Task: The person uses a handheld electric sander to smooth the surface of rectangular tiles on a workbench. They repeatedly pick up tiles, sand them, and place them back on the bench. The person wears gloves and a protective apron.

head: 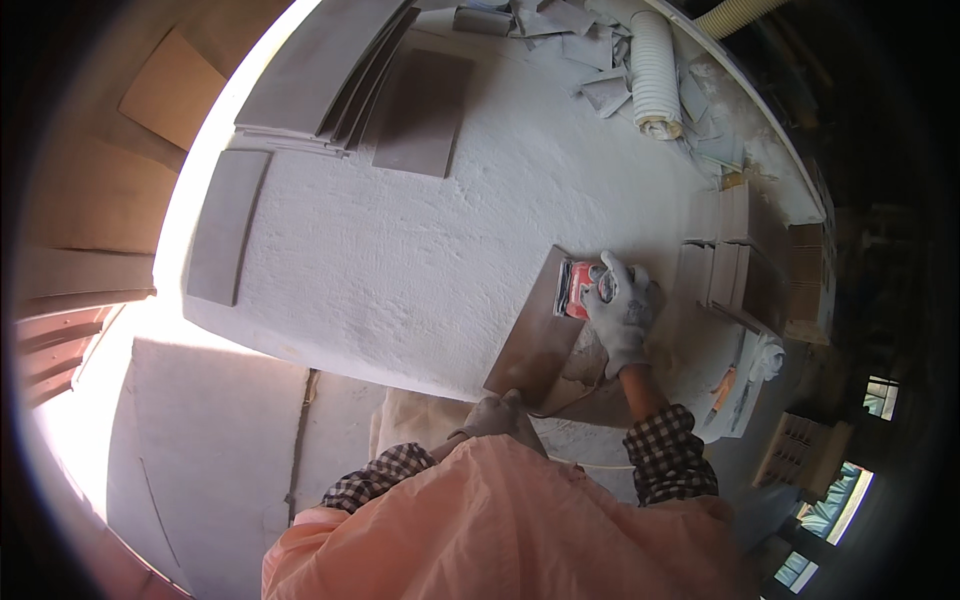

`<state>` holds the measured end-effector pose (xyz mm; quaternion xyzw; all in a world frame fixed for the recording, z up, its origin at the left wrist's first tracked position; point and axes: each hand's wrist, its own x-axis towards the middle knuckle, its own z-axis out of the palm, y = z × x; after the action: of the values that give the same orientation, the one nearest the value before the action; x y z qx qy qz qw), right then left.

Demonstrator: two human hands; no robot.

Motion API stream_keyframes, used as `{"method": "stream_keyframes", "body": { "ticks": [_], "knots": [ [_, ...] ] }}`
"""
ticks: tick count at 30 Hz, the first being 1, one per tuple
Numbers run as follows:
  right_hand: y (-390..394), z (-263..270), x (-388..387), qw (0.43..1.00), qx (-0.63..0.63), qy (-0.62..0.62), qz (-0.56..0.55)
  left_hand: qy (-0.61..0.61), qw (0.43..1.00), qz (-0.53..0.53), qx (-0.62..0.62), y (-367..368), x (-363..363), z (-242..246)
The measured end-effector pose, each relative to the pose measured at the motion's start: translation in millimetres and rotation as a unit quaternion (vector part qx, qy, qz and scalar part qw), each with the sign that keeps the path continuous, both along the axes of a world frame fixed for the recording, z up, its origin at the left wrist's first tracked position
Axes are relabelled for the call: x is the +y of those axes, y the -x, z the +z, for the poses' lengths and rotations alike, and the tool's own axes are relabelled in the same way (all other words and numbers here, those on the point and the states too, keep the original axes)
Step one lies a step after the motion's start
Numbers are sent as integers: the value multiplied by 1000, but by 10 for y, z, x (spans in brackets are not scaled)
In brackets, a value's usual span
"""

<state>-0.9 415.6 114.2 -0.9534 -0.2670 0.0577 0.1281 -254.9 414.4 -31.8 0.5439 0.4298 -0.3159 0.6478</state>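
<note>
My right hand (621, 319), in a grey glove, grips a red power sander (577, 289). The sander rests on the upper part of a flat brown panel (529, 337). My left hand (491, 416), also gloved, is at the panel's near corner with its fingers on the edge; my peach-coloured clothing hides part of this hand. Beneath the panel lies a dust-covered white work surface (375, 262). A paler, worn patch (585, 360) shows between the panel and my right wrist.
Stacked panels (315, 67), a leaning panel (424, 112) and a narrow panel (229, 225) occupy the left side. At the far right are broken pieces (604, 90) and a ribbed hose (655, 75). Stacked blocks (739, 270) and an orange-handled tool (721, 394) lie right of my arm.
</note>
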Motion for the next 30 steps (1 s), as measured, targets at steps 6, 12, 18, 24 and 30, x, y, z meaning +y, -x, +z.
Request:
{"method": "stream_keyframes", "body": {
  "ticks": [6, 12, 18, 24, 30],
  "knots": [
    [-81, -71, -104, 999, -1, -14, 52, -56, 997, -32, 43, -43, 36, 93],
    [493, -24, -360, 979, -14, 6, 201, -136, 974, -173, -62, 69, -155, -392],
    [-627, -14, 206, 991, -19, -23, 130, -48, 994, -34, -97, 158, 23, -72],
    [734, -45, -304, 910, 86, -51, 403, -481, 796, 48, -363, -19, 360, 880],
    [662, -62, -693, 888, 67, -131, 435, -482, 705, -96, -512, -666, 431, 237]
  ]
}}
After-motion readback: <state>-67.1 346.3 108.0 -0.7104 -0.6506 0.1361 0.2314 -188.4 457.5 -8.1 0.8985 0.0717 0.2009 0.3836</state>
